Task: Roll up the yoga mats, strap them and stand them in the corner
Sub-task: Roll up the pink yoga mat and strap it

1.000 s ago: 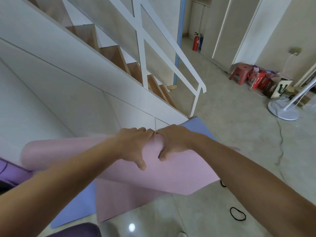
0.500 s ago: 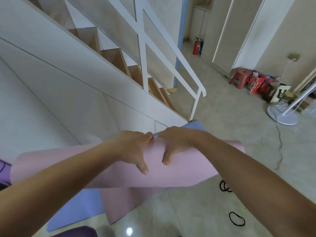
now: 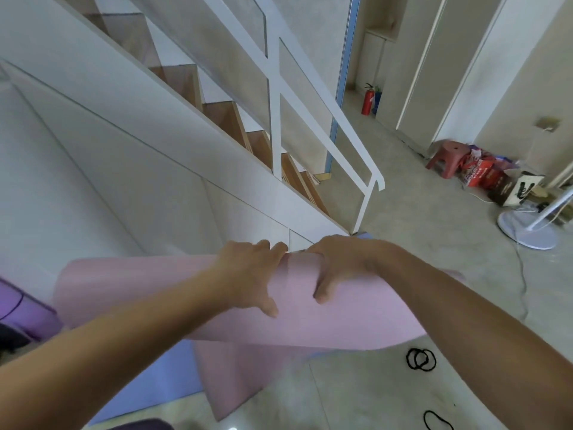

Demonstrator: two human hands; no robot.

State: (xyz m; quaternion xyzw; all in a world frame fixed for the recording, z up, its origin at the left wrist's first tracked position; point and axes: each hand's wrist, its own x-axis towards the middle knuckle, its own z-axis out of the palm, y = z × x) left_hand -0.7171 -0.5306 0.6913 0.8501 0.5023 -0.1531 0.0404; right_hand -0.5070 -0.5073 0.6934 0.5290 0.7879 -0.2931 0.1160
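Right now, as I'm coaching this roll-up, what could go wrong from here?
The left hand and right hand grip the pink mat near its middle, so its ends may loosen or telescope. The unrolled tail lies skewed, so the roll could wind crooked. The black bands lie on the floor; releasing one hand to fetch them might let it spring open.

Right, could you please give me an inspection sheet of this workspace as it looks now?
Surface: grey floor, glossy near the camera.
Job's things: pink mat partly rolled, its tail flat on the floor; blue mat beside it; purple roll far left; black bands loose on the floor.
Clutter: red stool and boxes by the wall.
Hands: left hand and right hand grip the pink roll side by side.
Cables: thin cord trails from near the fan base.
Surroundings: staircase railing; fire extinguisher.
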